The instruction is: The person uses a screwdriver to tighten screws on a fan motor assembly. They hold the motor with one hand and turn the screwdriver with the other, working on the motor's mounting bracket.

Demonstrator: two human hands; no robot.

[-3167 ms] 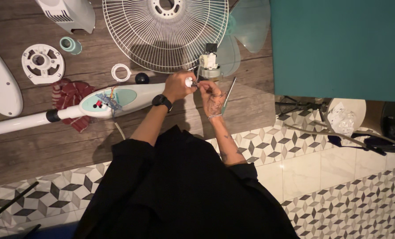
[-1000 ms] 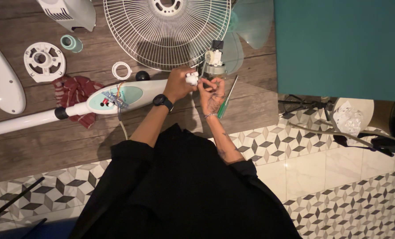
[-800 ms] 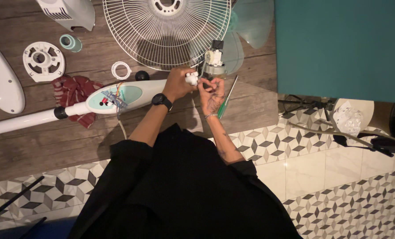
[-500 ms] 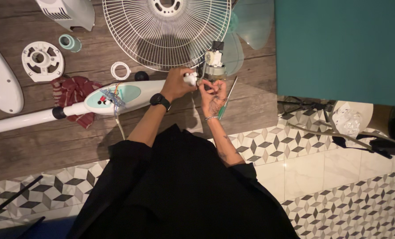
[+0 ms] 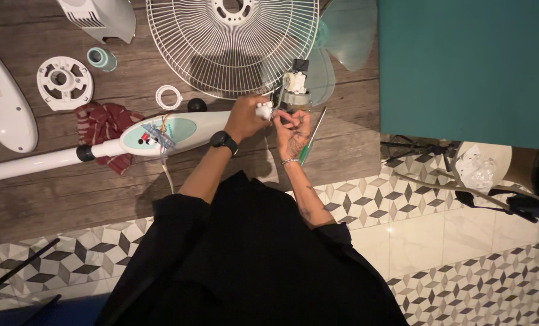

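A dismantled pedestal fan lies on a wooden table. My left hand, with a black watch on the wrist, is closed around a small white part just above the white and pale green fan neck. My right hand touches the same white part from the right, fingers pinched at it. The fan motor stands directly beyond both hands, in front of the white wire fan guard. A green-handled screwdriver lies beside my right hand.
A red cloth lies under the fan pole. A round white plastic disc, a teal tape roll, a white ring, a black knob and a translucent fan blade sit around. A teal panel stands at the right.
Both hands have stayed at the small white part beside the motor, shifting only slightly. The view has drifted a little.
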